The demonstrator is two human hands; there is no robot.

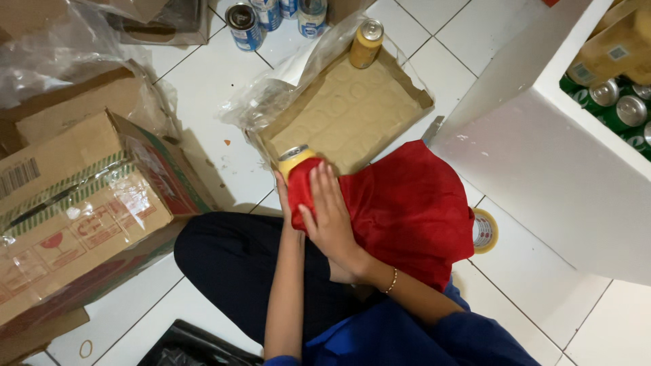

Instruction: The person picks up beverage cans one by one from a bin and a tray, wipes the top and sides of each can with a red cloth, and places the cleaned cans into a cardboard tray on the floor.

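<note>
I sit on a white tiled floor with a yellow drink can (294,160) held over my lap. My left hand (281,195) grips the can from the left and underneath and is mostly hidden behind it. My right hand (330,218), with a thin bracelet at the wrist, lies flat on a red cloth (407,203) and presses it around the can's body. Only the can's silver top and yellow shoulder show above the cloth. The rest of the cloth hangs to the right over my knee.
A shallow cardboard tray (352,112) with loose plastic wrap (271,95) lies ahead, one more yellow can (366,42) in its far corner. Blue cans (244,26) stand beyond. A white foam box (542,135) holding green cans (624,108) is right; a carton (74,203) left; a tape roll (485,230).
</note>
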